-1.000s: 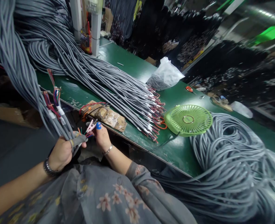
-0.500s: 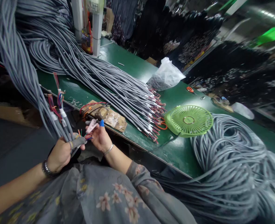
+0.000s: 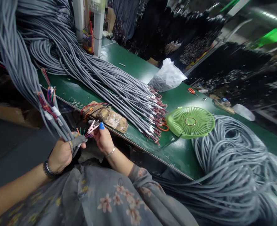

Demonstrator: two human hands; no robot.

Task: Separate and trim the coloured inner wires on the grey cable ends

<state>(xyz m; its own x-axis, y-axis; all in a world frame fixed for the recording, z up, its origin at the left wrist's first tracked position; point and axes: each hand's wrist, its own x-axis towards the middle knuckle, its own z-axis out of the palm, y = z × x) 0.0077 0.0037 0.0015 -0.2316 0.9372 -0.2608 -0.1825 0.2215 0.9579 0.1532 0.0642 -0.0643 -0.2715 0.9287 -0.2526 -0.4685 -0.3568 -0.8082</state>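
My left hand [image 3: 62, 154] is closed around several grey cables [image 3: 64, 130], and a grey cover wraps its thumb. Thin coloured wires [image 3: 81, 131] fan out from a cable end at that thumb. Up and to the left, other ends of the held bundle show white tape [image 3: 56, 111] and bunched coloured wires [image 3: 51, 95]. Close on the right, my right hand [image 3: 104, 141] pinches a small pale pink clip-like tool [image 3: 92, 126] against the fanned wires. A blue cover [image 3: 101, 126] sits on one of its digits. Its other fingertips are partly hidden.
A taped wooden block [image 3: 115, 120] with wires lies at the edge of the green table [image 3: 138, 70]. Behind it runs a large bundle of grey cables [image 3: 110, 81]. A green fan [image 3: 190, 121], a plastic bag [image 3: 169, 77] and coiled cables [image 3: 232, 157] are to the right.
The taped ends of the held cables have swung left. The pink tool has turned and its two arms now show apart, while the coloured wires at my left thumb are more spread.
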